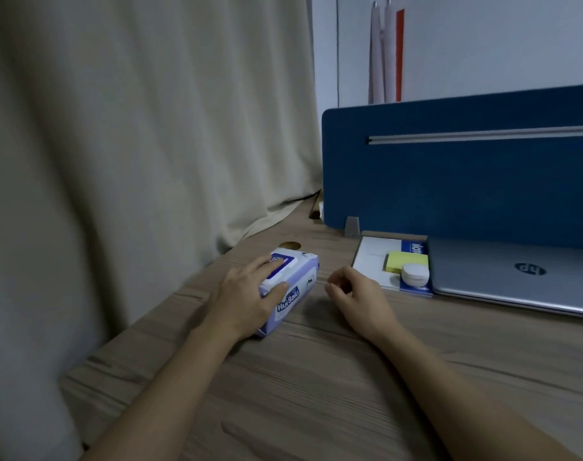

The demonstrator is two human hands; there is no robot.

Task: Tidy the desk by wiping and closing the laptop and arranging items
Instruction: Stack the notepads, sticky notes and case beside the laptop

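A purple-and-white wet-wipes pack point(300, 281) lies on the wooden desk point(316, 394) left of centre. My left hand point(247, 294) rests on top of it, fingers over the lid and thumb on its near side. Just right of the pack, my right hand point(356, 294) hovers over the desk, fingers loosely curled, holding nothing. A silver HP laptop point(516, 277) lies closed at the right, against the divider. Beside it a white-and-blue notebook point(373, 261) carries a yellow sticky-note pad point(410, 259) and a small round white case point(415, 274).
A blue desk divider point(449, 181) stands along the back of the desk. A beige curtain point(134, 144) hangs along the desk's left edge. A round cable hole point(290, 245) sits behind the wipes pack. White and red items point(386, 51) hang on the wall behind.
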